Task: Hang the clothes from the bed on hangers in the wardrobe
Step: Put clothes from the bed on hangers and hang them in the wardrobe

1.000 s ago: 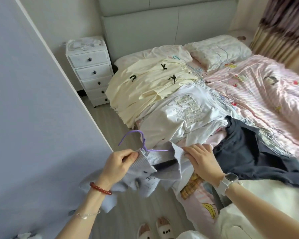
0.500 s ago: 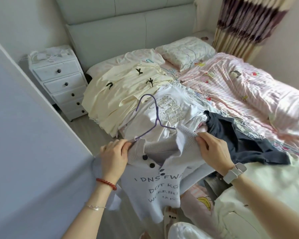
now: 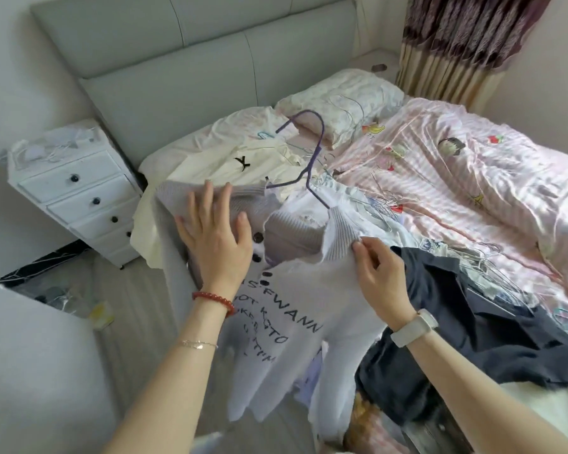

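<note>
A pale lilac shirt (image 3: pixel 295 290) with black lettering and dark buttons hangs in front of me over the bed's edge. A purple hanger (image 3: pixel 318 152) sits in its ribbed collar, hook pointing up. My left hand (image 3: pixel 214 237) lies flat with spread fingers on the shirt's left shoulder. My right hand (image 3: pixel 381 276) pinches the fabric at the right shoulder beside the collar. On the bed (image 3: pixel 473 178) lie a cream garment (image 3: pixel 217 165) with black bows, a white garment (image 3: pixel 312 198) and a dark navy garment (image 3: pixel 473 316).
A white nightstand (image 3: pixel 79 198) stands left of the bed by the grey headboard. A pale flat panel (image 3: pixel 30 371) fills the lower left. Several thin wire hangers (image 3: pixel 492 267) lie on the pink quilt. Curtains (image 3: pixel 456 44) hang at the back right.
The shirt and hanger have risen and the shirt now hangs spread out. My left hand went from gripping the shoulder to lying flat with straight fingers. My right hand kept its pinch.
</note>
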The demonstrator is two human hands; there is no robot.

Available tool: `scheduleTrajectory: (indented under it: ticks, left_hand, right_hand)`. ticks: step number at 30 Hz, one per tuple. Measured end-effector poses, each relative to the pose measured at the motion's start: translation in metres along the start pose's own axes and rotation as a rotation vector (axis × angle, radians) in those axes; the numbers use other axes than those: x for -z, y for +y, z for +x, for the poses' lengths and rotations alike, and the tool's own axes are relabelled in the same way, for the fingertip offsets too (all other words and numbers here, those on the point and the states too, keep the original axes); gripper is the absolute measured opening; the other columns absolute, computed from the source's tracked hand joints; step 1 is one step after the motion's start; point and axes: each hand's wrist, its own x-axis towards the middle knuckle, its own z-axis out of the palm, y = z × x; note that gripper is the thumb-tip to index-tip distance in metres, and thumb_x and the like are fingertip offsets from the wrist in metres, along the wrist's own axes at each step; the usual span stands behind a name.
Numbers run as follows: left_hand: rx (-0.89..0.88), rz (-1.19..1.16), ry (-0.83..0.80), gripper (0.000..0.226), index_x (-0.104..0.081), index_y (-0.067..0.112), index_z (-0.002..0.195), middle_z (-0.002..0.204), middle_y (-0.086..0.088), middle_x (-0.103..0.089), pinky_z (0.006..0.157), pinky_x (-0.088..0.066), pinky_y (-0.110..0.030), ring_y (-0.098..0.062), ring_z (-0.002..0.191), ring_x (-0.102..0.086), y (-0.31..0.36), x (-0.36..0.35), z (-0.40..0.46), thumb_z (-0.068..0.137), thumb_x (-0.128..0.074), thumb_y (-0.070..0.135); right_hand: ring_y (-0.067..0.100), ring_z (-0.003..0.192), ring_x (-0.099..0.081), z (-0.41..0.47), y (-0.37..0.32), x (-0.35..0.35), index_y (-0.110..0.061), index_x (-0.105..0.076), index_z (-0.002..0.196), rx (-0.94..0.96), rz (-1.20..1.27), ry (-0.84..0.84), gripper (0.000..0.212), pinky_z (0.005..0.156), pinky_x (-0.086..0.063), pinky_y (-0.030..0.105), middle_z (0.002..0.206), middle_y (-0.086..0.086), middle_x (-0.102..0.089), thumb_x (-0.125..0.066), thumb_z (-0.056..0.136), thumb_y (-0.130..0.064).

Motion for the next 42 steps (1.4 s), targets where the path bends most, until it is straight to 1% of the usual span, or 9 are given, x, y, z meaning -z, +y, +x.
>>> scheduleTrajectory:
  ticks: [3,7,11,17,22,25,31,36,42]
  left_hand:
    - [-0.055,-0.009,-0.098,0.054,-0.045,0.014,0.136,0.147,-0.013,-0.034,0.108,-0.02,-0.058,-0.035,0.139,-0.02,0.019,-0.055,0.049,0.089,-0.033,0.038]
    - [-0.132,-0.034,-0.321,0.058,-0.04,0.015,0.139,0.149,-0.015,-0.029,0.111,-0.019,-0.052,-0.036,0.14,-0.018,0.043,-0.142,0.081,0.089,-0.03,0.043]
    - [0.023,0.034,-0.73,0.053,-0.018,0.024,0.147,0.156,-0.005,-0.007,0.115,-0.011,-0.048,-0.026,0.143,-0.002,0.045,-0.227,0.062,0.098,-0.033,0.035]
    - [0.205,0.222,-1.197,0.056,-0.004,0.032,0.147,0.156,0.001,0.008,0.113,-0.007,-0.052,-0.026,0.143,0.009,0.002,-0.302,-0.003,0.098,-0.029,0.041]
    - [0.274,0.301,-1.376,0.053,-0.004,0.039,0.146,0.156,0.005,0.007,0.113,-0.003,-0.049,-0.024,0.142,0.01,-0.024,-0.323,-0.04,0.097,-0.024,0.045]
    - [0.268,0.281,-1.33,0.051,-0.013,0.036,0.146,0.157,0.003,-0.003,0.113,-0.008,-0.045,-0.023,0.143,0.0,-0.027,-0.328,-0.038,0.097,-0.028,0.042]
    - [0.151,0.314,-0.954,0.047,-0.029,0.023,0.143,0.148,-0.004,-0.029,0.109,-0.019,-0.041,-0.023,0.135,-0.026,-0.029,-0.302,0.006,0.097,-0.035,0.031]
    - [0.175,0.296,-0.54,0.042,-0.053,0.006,0.126,0.129,-0.018,-0.053,0.099,-0.035,-0.057,-0.036,0.117,-0.051,-0.031,-0.242,0.01,0.085,-0.057,0.013]
    - [0.372,0.153,-0.466,0.04,-0.055,0.003,0.123,0.12,-0.018,-0.06,0.086,-0.048,-0.053,-0.037,0.108,-0.058,-0.034,-0.141,-0.083,0.084,-0.057,0.013]
  right_hand:
    - [0.0,0.049,-0.042,0.067,0.022,-0.001,-0.006,-0.057,0.077,-0.055,0.032,0.06,0.016,0.047,-0.029,0.013,0.056,-0.006,-0.045,-0.051,0.092,-0.009]
    - [0.007,0.05,-0.037,0.162,0.081,0.004,-0.002,-0.05,0.068,-0.146,-0.09,0.126,0.026,0.049,-0.025,0.023,0.054,-0.003,-0.042,-0.048,0.093,-0.008]
    - [0.031,0.074,-0.052,0.228,0.169,-0.003,0.004,-0.059,0.08,-0.296,-0.305,0.023,0.025,0.059,-0.021,0.028,0.079,0.019,-0.06,-0.044,0.094,-0.009]
    - [0.034,0.087,-0.058,0.254,0.282,-0.021,-0.002,-0.06,0.082,-0.575,-0.534,-0.149,0.021,0.066,-0.037,0.029,0.095,0.024,-0.063,-0.041,0.088,-0.007]
    - [0.037,0.122,-0.037,0.229,0.324,-0.034,-0.007,-0.041,0.127,-0.631,-0.703,-0.463,0.039,0.1,-0.031,0.046,0.137,0.02,-0.038,-0.026,0.098,-0.029]
    - [0.035,0.132,-0.026,0.22,0.32,-0.043,-0.012,-0.024,0.14,-0.567,-0.782,-0.431,0.047,0.105,-0.022,0.05,0.147,0.015,-0.025,-0.029,0.097,-0.03]
    - [0.03,0.141,-0.009,0.214,0.27,-0.067,-0.012,-0.024,0.143,-0.215,-0.786,-0.426,0.052,0.111,-0.002,0.056,0.152,0.014,-0.016,-0.037,0.092,-0.017]
    - [0.034,0.134,-0.031,0.167,0.191,-0.097,-0.009,-0.037,0.138,0.021,-0.622,-0.486,0.056,0.107,-0.014,0.06,0.142,0.014,-0.039,-0.024,0.087,-0.028]
    - [0.035,0.132,-0.034,0.06,0.119,-0.115,-0.011,-0.045,0.131,0.172,-0.58,-0.742,0.059,0.105,-0.021,0.061,0.14,0.012,-0.043,-0.021,0.083,-0.033]
